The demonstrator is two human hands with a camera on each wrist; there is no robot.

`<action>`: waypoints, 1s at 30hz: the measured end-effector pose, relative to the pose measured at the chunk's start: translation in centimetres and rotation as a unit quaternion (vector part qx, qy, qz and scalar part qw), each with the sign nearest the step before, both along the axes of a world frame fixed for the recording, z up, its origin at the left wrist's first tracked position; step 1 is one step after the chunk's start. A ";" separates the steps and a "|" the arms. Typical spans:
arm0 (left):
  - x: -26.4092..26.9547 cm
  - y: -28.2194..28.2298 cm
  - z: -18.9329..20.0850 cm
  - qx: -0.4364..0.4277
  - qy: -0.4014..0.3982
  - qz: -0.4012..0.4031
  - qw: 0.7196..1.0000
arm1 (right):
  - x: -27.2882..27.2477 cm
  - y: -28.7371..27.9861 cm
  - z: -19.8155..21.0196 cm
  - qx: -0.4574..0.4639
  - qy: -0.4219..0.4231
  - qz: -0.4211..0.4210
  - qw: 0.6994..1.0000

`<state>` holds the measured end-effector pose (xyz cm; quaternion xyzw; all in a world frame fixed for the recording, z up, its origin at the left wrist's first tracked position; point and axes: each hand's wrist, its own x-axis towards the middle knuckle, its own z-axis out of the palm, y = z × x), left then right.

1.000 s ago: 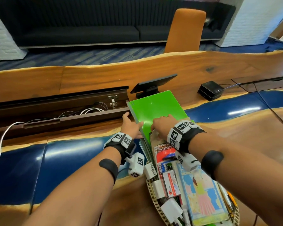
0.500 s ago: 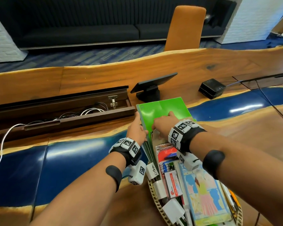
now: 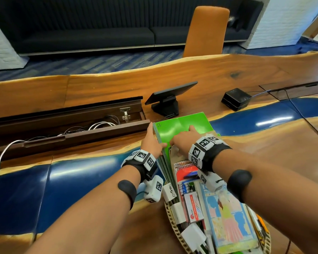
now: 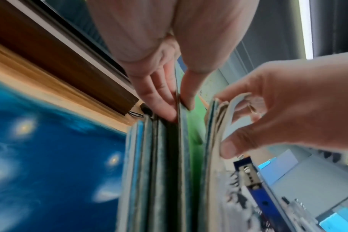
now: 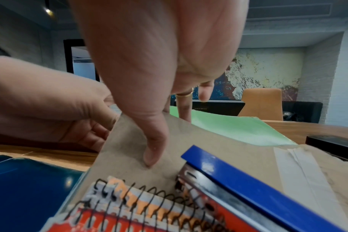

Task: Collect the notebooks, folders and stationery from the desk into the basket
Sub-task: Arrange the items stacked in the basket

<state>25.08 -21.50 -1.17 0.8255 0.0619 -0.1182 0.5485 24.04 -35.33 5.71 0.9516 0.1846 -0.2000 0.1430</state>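
Note:
A green folder [image 3: 182, 125] stands on edge at the far end of the woven basket [image 3: 173, 226], slotted beside several dark folders [image 4: 161, 157]. My left hand [image 3: 154, 139] pinches its left edge between thumb and fingers [image 4: 159, 97]. My right hand [image 3: 182, 138] grips the top of a brown envelope [image 5: 218, 141], thumb [image 5: 155, 149] on its front, one finger stretched onto the green folder [image 5: 238, 127]. A red spiral notebook [image 3: 186, 167], a blue stapler [image 5: 258, 188], an illustrated book [image 3: 228, 217] and small white boxes [image 3: 193, 237] fill the basket.
The basket sits at the near edge of the wood and blue resin desk [image 3: 62, 180]. Behind it are a small tilted screen [image 3: 167, 99], a black box with a cable [image 3: 236, 99] and an open cable tray [image 3: 72, 125]. An orange chair [image 3: 206, 30] stands beyond.
The green folder has slid lower into the basket between the other folders. Both hands came down and closer with it.

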 end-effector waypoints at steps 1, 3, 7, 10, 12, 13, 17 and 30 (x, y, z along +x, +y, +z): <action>0.0 -0.1 0.0 0.012 -0.013 -0.007 1.000 | -0.1 0.0 0.0 -0.007 -0.004 0.004 1.000; 0.1 -0.1 -0.1 0.018 -0.020 -0.017 1.000 | -0.1 0.2 0.0 -0.016 -0.008 0.007 1.000; -1.0 -0.5 -0.4 0.009 -0.021 -0.021 1.000 | 0.0 0.3 0.1 -0.025 -0.010 0.007 1.000; -1.8 -0.8 -1.5 0.011 -0.007 -0.008 1.000 | 0.0 0.3 -0.1 -0.023 -0.008 0.008 1.000; -2.1 -0.7 -2.1 -0.008 0.007 -0.005 1.000 | 0.1 0.2 -0.2 -0.018 -0.006 0.004 1.000; -2.3 -0.6 -2.3 -0.013 0.011 -0.007 1.000 | 0.1 0.2 -0.3 -0.018 -0.005 0.003 1.000; -3.1 -0.5 -2.4 -0.005 0.012 -0.025 1.000 | 0.2 0.3 -0.6 -0.021 -0.017 0.010 1.000; -4.3 0.6 -1.4 0.052 0.050 -0.063 0.995 | 0.5 0.1 -0.7 -0.021 -0.027 0.005 0.999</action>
